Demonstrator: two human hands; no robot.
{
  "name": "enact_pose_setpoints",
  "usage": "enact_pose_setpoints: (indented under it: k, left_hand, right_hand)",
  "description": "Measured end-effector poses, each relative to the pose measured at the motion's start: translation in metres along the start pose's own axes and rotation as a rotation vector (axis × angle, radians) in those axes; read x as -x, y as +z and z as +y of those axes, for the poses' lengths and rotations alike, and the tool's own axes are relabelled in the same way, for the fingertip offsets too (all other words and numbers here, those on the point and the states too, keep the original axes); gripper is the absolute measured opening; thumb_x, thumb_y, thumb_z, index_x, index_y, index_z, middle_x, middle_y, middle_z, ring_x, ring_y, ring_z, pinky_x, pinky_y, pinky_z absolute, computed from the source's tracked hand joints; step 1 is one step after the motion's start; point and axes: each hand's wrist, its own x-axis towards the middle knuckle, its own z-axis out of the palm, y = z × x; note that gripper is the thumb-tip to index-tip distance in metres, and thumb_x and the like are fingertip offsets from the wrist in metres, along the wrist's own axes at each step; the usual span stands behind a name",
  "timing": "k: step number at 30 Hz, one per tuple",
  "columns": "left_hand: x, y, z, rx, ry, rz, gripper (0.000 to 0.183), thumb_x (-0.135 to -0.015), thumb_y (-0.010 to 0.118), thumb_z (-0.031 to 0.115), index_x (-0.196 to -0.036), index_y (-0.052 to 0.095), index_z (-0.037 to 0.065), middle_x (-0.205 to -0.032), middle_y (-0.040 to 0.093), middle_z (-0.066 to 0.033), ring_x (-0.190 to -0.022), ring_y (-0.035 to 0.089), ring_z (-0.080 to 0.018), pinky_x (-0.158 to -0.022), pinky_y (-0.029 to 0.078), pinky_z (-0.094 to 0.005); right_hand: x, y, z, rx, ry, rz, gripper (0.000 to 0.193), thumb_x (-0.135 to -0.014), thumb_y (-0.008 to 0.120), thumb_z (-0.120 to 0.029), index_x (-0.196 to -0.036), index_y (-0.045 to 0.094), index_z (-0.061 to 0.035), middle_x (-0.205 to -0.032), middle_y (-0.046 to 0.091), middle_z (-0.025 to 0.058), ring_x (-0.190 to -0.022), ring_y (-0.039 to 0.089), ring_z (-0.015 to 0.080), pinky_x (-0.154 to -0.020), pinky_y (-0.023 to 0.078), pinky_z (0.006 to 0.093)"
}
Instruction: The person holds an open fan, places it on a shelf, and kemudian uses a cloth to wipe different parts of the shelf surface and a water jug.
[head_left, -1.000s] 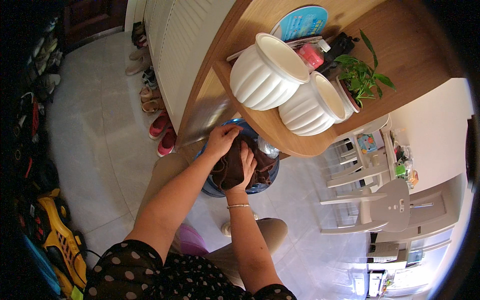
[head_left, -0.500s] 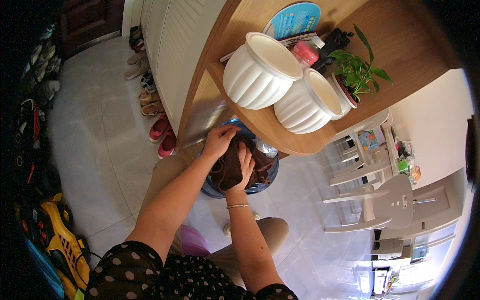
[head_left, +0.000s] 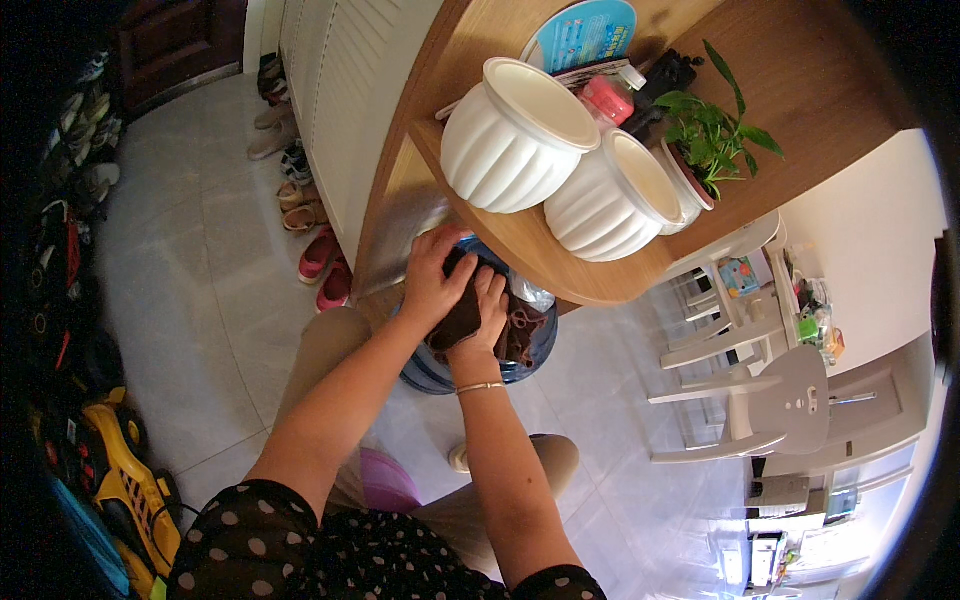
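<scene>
A dark brown cloth point(head_left: 463, 318) is bunched up between my hands. My left hand point(head_left: 437, 275) is closed on its left side, thumb over the fabric. With fingers bent and pressed into the cloth, my right hand point(head_left: 484, 308) grips it from the right. Beneath is a round blue plastic container point(head_left: 427, 378), partly hidden by the cloth and my hands. More brown fabric point(head_left: 524, 330) and a piece of clear plastic point(head_left: 532, 294) lie at its right side.
Just above my hands juts a rounded wooden shelf point(head_left: 590, 285), with two white ribbed pots point(head_left: 515, 140), a pink bottle point(head_left: 608, 100) and a potted plant point(head_left: 712, 140). Shoes point(head_left: 318, 255) line the cabinet. A purple stool point(head_left: 388, 483) shows between my legs; chairs point(head_left: 775, 400) stand right.
My left hand has moved up slightly and turned, its thumb now lying over the cloth. The cloth is bunched smaller, and more of the fabric at the right shows.
</scene>
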Motion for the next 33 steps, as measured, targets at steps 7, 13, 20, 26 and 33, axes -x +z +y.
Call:
enact_pose_setpoints:
  k: [7,13,20,26,33]
  left_hand:
    - [0.006,-0.027,0.054,-0.082,0.338,-0.178,0.020,-0.085,0.063,0.013,-0.103,0.068,0.004,-0.102,0.067,-0.0117,-0.094,0.063,-0.0321,-0.083,0.050,-0.0425]
    - [0.011,-0.030,0.060,-0.033,0.179,-0.335,0.025,-0.090,0.060,0.010,-0.113,0.064,0.000,-0.120,0.062,-0.0178,-0.111,0.059,-0.0364,-0.097,0.048,-0.0431]
    - [0.026,-0.025,0.063,-0.095,0.258,-0.225,0.035,-0.089,0.059,0.012,-0.123,0.060,0.003,-0.135,0.054,-0.0163,-0.116,0.058,-0.0342,-0.095,0.051,-0.0409]
    - [0.042,-0.025,0.055,-0.306,0.235,-0.510,0.073,-0.082,0.066,0.033,-0.143,0.042,0.001,-0.153,0.032,-0.0216,-0.140,0.022,-0.0521,-0.117,0.020,-0.0582]
    - [0.061,-0.009,0.042,-0.464,0.203,-0.519,0.074,-0.082,0.066,0.033,-0.149,0.039,0.014,-0.157,0.027,-0.0154,-0.146,0.014,-0.0467,-0.113,0.018,-0.0649]
  right_hand:
    - [-0.013,0.000,0.021,-0.133,0.168,-0.334,0.046,-0.093,0.051,-0.021,-0.135,0.043,-0.0031,-0.133,0.051,0.0197,-0.122,0.054,0.0321,-0.068,0.060,0.0368]
    - [-0.013,-0.022,0.055,-0.444,-0.326,-0.223,0.058,-0.088,0.057,-0.015,-0.138,0.039,0.0070,-0.142,0.042,0.0310,-0.128,0.041,0.0504,-0.107,0.040,0.0478]
    - [-0.013,-0.044,0.058,-0.944,0.080,-0.345,0.041,-0.083,0.054,-0.001,-0.123,0.058,0.0069,-0.127,0.061,0.0240,-0.122,0.055,0.0354,-0.106,0.039,0.0397]
    - [-0.012,-0.034,0.064,-1.385,0.215,-0.267,0.046,-0.094,0.044,-0.001,-0.140,0.044,0.0038,-0.137,0.055,0.0171,-0.128,0.050,0.0254,-0.110,0.037,0.0355]
    - [0.003,-0.034,0.035,-0.794,0.012,0.160,0.025,-0.092,0.051,0.000,-0.114,0.064,0.0004,-0.117,0.065,0.0177,-0.107,0.064,0.0305,-0.095,0.050,0.0389]
